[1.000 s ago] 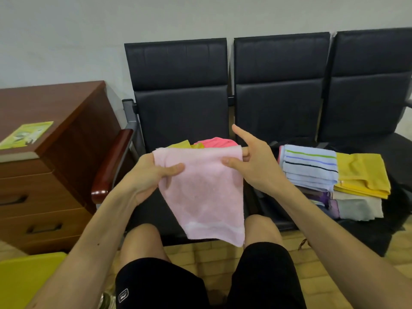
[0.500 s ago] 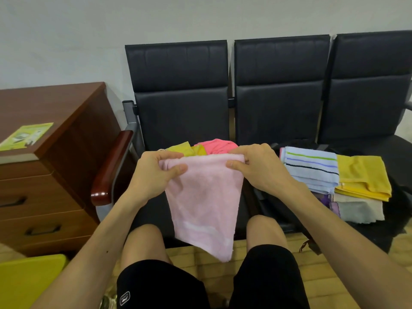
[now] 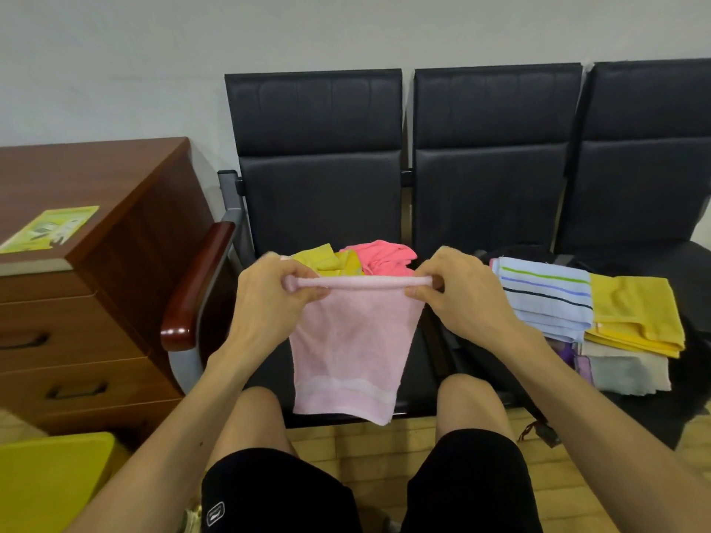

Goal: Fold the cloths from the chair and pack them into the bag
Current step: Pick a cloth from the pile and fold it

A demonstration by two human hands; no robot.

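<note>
The left hand point(image 3: 269, 298) and the right hand point(image 3: 458, 298) each hold one end of the top edge of the pink cloth point(image 3: 350, 352). Each grip is closed, with the thumb below and the curled fingers over the rolled edge. Between the two grips the edge runs straight and taut.

One second ago the right index finger was extended and the cloth hung askew, with one corner lowest. Half a second ago it hung down to a point. The hands have since moved apart, and the cloth now hangs as a near-rectangle with its banded hem almost level. It hangs clear of the seat, in front of the person's knees.

Judgement: a fold has been squared up and the cloth is ready for the next fold or for laying down.

Behind the hands, loose cloths point(image 3: 346, 259) in yellow and coral lie on the seat of the left chair point(image 3: 319, 201) and remain to be folded. On the next seat to the right, well apart from the hands, a folded stack point(image 3: 577, 313) is not yet packed. Dark material point(image 3: 696, 340) beside and under the stack may be the bag, but this cannot be confirmed. The task appears to be partly done.
</note>
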